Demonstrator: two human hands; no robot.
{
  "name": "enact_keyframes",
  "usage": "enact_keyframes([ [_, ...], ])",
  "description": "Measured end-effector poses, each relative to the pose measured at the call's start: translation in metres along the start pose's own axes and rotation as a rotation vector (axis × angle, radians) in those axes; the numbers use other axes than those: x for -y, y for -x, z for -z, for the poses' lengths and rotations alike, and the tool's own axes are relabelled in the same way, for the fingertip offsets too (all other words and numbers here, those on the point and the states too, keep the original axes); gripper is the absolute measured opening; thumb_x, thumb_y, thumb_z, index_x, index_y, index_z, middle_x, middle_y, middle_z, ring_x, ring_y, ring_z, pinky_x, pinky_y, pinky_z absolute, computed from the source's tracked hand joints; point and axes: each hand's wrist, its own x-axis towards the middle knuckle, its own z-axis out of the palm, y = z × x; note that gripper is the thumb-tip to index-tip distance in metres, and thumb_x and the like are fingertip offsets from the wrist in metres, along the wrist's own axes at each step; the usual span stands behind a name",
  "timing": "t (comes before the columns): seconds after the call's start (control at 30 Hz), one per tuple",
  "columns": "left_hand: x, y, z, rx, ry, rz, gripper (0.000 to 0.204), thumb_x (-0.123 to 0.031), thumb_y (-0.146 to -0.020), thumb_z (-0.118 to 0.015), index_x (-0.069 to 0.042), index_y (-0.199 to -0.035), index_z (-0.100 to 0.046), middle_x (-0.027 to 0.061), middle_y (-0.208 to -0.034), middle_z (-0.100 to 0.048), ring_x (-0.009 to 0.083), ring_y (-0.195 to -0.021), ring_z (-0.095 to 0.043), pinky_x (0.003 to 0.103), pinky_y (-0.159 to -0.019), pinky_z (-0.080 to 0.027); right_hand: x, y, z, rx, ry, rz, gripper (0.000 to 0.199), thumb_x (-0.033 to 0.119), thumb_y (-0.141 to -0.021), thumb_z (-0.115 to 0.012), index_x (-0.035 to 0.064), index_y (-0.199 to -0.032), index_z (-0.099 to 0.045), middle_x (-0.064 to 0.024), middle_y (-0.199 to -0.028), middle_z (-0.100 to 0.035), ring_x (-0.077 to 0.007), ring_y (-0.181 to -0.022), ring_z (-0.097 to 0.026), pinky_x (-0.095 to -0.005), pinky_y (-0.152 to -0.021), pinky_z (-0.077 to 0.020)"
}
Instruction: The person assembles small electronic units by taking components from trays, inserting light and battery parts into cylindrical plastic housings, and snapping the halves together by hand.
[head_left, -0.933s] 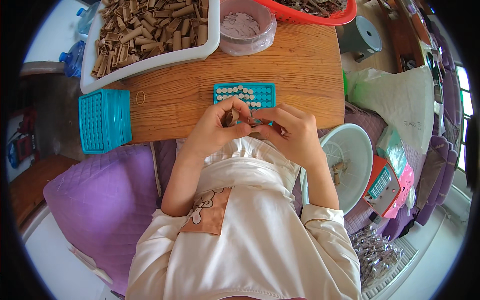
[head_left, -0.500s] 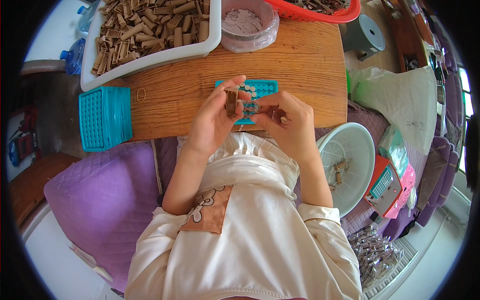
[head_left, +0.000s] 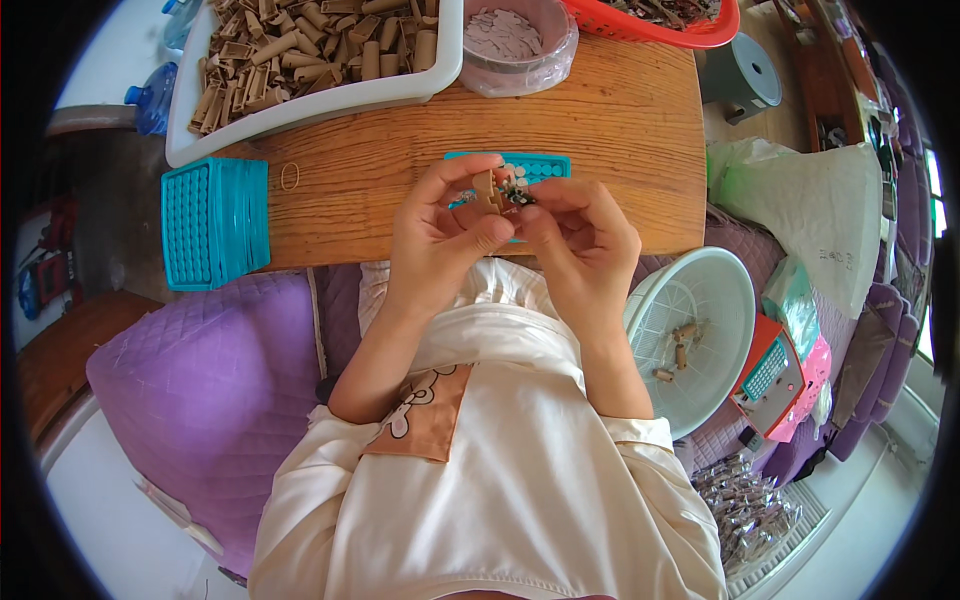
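Note:
A small tan plastic casing (head_left: 487, 190) is pinched in my left hand (head_left: 436, 225), its hollow side turned to the right. My right hand (head_left: 581, 228) grips a small electronic part (head_left: 516, 192) with dark and shiny bits, held right up against the casing. Whether the part sits inside the casing I cannot tell. Behind my hands, partly covered by them, lies a turquoise tray (head_left: 551, 167) with several white round discs (head_left: 514, 172) on it.
A white bin (head_left: 330, 115) of tan casings stands at the back left, beside a tub (head_left: 515, 78) of white pieces and a red basket (head_left: 660, 35). Stacked turquoise trays (head_left: 215, 222) sit left. A pale basin (head_left: 740, 300) with a few casings is at my right.
My hands have come together, bringing the electronic part against the casing. The casing has turned its open side to the right. The view has shifted slightly.

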Motion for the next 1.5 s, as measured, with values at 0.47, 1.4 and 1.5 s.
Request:
enact_keyframes([
  [0.47,0.003,0.003,0.003,-0.02,0.106,-0.082,0.04,0.002,-0.069,-0.064,0.0,-0.106,-0.048,0.0094,-0.098,-0.055,0.0157,-0.088,-0.056,0.025,-0.07,-0.05,0.005,0.004,-0.005,0.062,0.174,0.134,0.012,-0.005,-0.071,-0.06,-0.0004,-0.082,-0.058,-0.0059,-0.072,-0.06,-0.0096,-0.06,-0.057,-0.0191,-0.046,-0.043],
  [1.4,-0.004,0.004,-0.003,-0.062,-0.014,0.21,0.03,-0.011,-0.085,-0.048,0.0,-0.113,-0.045,0.0093,-0.103,-0.054,0.0118,-0.085,-0.055,0.022,-0.073,-0.045,-0.013,0.016,-0.01,-0.01,0.055,0.015,0.019,-0.008,-0.074,-0.055,-0.0011,-0.091,-0.053,-0.0081,-0.088,-0.048,-0.0112,-0.067,-0.053,-0.0207,-0.056,-0.0454],
  [1.5,-0.004,0.005,-0.007,-0.129,-0.117,0.147,0.028,-0.012,-0.085,-0.048,-0.001,-0.111,-0.046,0.0084,-0.102,-0.055,0.0103,-0.083,-0.055,0.02,-0.068,-0.045,-0.022,0.02,-0.011,0.02,-0.204,-0.166,0.018,-0.003,-0.08,-0.052,0.0005,-0.096,-0.045,-0.0027,-0.089,-0.045,-0.0069,-0.076,-0.051,-0.0183,-0.061,-0.0465],
])
